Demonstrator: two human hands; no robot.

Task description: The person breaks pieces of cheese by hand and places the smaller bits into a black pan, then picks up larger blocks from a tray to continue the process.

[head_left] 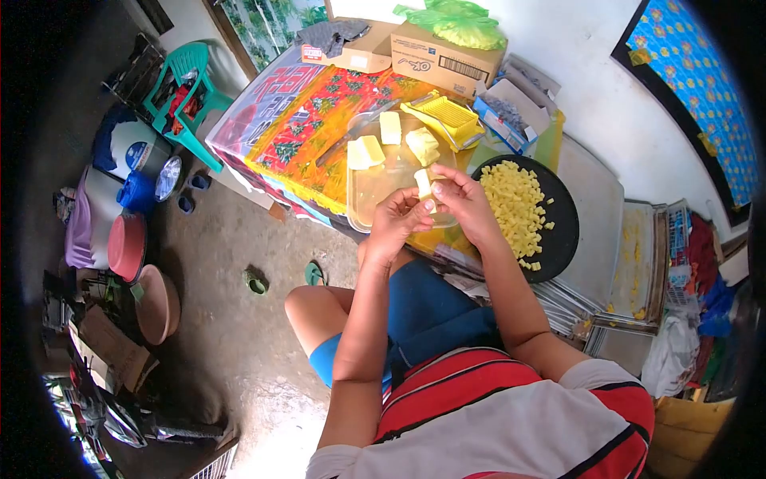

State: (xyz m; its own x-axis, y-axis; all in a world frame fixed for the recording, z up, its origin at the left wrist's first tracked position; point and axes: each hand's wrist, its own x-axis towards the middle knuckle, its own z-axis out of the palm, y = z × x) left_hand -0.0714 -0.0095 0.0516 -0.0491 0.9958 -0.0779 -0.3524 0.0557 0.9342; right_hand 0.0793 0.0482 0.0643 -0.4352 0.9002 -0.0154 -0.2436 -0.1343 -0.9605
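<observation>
My left hand point(400, 219) and my right hand point(465, 204) are close together over the near side of a clear plastic tray point(361, 209). Their fingers are closed around a small pale-yellow piece point(424, 183), which looks like dough. Further back on the tray lie larger pale-yellow blocks: one block point(365, 152) at the left, an upright block point(390, 128) and a rougher lump point(423, 145). Behind them a yellow ridged plastic tool point(444, 120) leans at an angle. Right of my hands, a black round pan point(565, 231) holds many small yellow pieces point(511, 199).
Cardboard boxes point(447, 62) and a green plastic bag point(455, 22) sit at the back of the table. Next to the yellow tool stands a blue-and-white box point(511, 120). Metal trays point(590, 207) are stacked at the right. A green chair point(187, 100) and basins point(157, 303) stand left.
</observation>
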